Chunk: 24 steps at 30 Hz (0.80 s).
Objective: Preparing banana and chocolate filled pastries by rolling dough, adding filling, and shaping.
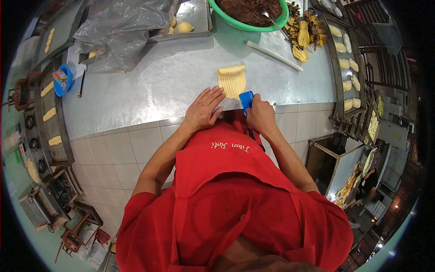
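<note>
On the metal table in front of me lies a flat piece of yellow dough [232, 82]. Its far end is folded over, and several parallel slits run through its nearer part. My right hand [261, 113] grips a blue dough scraper [246, 100], whose edge is at the dough's near right corner. At the dough's near left edge my left hand [205, 109] rests with its fingers stretched out, the tips by the dough. Something small and pale shows by its thumb, too unclear to name.
Beyond the dough are a white rod [274, 56], a green bowl [284, 20] of brown filling with a spoon, and banana peels [302, 36]. Plastic sheeting [122, 34] partly covers a tray of dough balls at far left. Trays of shaped dough flank both sides; a blue bowl [68, 86] sits left.
</note>
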### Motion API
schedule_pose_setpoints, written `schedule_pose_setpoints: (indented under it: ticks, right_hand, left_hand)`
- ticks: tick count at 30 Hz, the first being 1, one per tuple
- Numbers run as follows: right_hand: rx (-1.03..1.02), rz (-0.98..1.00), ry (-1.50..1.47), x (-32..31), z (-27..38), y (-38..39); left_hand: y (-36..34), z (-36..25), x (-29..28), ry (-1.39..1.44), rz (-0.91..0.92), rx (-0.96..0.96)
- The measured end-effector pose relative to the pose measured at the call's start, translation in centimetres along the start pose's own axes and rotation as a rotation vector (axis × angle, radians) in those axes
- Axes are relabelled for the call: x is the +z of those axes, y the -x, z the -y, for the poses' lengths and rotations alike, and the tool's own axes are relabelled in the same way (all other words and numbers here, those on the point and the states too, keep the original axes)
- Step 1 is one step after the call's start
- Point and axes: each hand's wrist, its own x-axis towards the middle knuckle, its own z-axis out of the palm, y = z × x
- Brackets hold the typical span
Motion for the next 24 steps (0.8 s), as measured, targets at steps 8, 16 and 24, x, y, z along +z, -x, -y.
schedule_pose_setpoints:
  ticks: [8,16,24]
  right_hand:
    - [-0.055,-0.169,-0.032,0.1,-0.1,-2.1]
    - [-0.028,-0.190,-0.046,-0.8,0.4,-4.2]
    - [0.017,-0.095,-0.002,-1.5,-0.2,-3.3]
  left_hand:
    - [0.0,0.1,-0.1,-0.005,-0.002,0.008]
    - [-0.3,-0.4,-0.3,-0.017,-0.011,0.003]
    - [-0.4,-0.4,-0.2,0.003,-0.012,-0.011]
